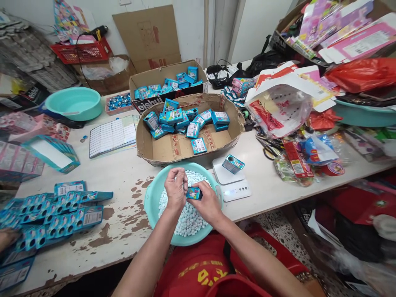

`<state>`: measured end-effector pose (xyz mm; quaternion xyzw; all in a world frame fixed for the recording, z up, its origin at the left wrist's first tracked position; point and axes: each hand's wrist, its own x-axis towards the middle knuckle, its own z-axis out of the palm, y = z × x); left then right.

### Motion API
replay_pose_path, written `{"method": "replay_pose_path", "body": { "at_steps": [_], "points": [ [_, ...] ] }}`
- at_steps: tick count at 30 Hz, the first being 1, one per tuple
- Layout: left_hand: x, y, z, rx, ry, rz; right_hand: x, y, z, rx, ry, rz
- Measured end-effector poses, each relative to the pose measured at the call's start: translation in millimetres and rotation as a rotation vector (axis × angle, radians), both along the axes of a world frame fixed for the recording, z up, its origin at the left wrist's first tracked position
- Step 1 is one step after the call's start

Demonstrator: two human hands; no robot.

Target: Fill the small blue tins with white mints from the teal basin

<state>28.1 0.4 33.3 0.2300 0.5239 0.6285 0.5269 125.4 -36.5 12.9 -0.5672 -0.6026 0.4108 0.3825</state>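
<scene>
My right hand (pixel 206 202) grips a small blue box (pixel 194 193) over a teal basin (pixel 151 200) filled with small white candies (pixel 188 218). My left hand (pixel 176 187) is closed in a loose fist right above the box, its fingers pinched together; what they hold is hidden. Another small blue box (pixel 233 163) lies on a white scale (pixel 235 185) just right of the basin. Behind the basin, a cardboard tray (pixel 173 148) holds several filled blue boxes (pixel 185 119).
Flat blue box blanks (pixel 52 214) are piled at the left. A second carton of blue boxes (pixel 168 82), a teal bowl (pixel 74 103) and a ruled sheet (pixel 113 134) lie farther back. Bags, wrappers and scissors (pixel 269 148) crowd the right side.
</scene>
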Motion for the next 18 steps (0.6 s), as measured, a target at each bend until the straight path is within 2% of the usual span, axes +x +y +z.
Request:
{"method": "replay_pose_path", "body": {
  "at_steps": [3, 6, 8, 11, 14, 16, 18],
  "points": [
    [-12, -1, 5.2, -0.037, -0.125, -0.038, 7, -3, -2.9, -0.075, 0.091, -0.019],
    [-32, 1, 4.3, -0.074, -0.247, -0.011, 17, -8, -3.8, -0.097, 0.194, -0.06],
    [-44, 4, -5.6, -0.199, -0.328, -0.002, 19, -11, -3.9, -0.086, 0.223, -0.091],
    [-52, 6, -30.0, -0.435, -0.462, -0.079, 18, -13, -1.8, -0.085, 0.222, -0.11],
    [-52, 4, -51.1, -0.442, -0.519, -0.145, 26, -18, 5.7, -0.118, 0.304, -0.14],
    [-51, 2, -59.3, -0.466, -0.464, -0.178, 47, -28, 13.5, -0.165, 0.36, -0.231],
    [-51, 0, -64.5, -0.522, -0.405, -0.233, 84, -45, 23.4, -0.198, 0.327, -0.407]
  ]
}}
